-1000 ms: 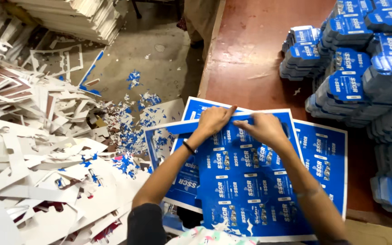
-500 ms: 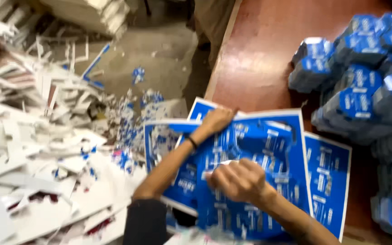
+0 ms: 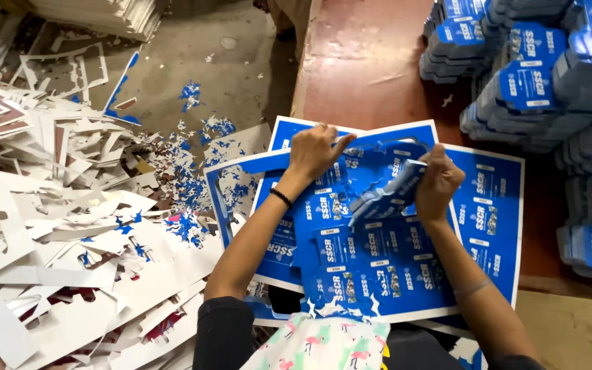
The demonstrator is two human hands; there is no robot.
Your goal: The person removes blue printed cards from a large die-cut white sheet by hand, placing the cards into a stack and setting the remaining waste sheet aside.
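Head view: a stack of blue printed sheets point(image 3: 378, 274) lies across the middle of the frame, on the near edge of a reddish worktop point(image 3: 371, 62), with its lower left corner hanging out past that edge. The left hand point(image 3: 313, 152), with a dark band at the wrist, rests just above centre on the top edge of the upper sheet; its fingers point(image 3: 340, 142) are curled down and pinch that edge, the thumb pointing right. The right hand point(image 3: 437, 181) sits just right of centre, closed around a bundle of punched blue blanks point(image 3: 388, 195) that is lifted a little off the sheet and tilts down toward the left. The right fingers point(image 3: 436, 156) are wrapped tight on the bundle's upper right end, so the bundle runs out from the hand toward the lower left, between the two hands. The two hands are near each other but do not touch.

In the upper right of the frame stand piles of finished blue blanks point(image 3: 528, 82), well apart from the hands; more of them run down the right edge. The whole left of the frame is a heap of white card offcuts point(image 3: 56, 226) on the floor point(image 3: 234, 62), with small blue scraps point(image 3: 190, 171) scattered between the heap and the sheets
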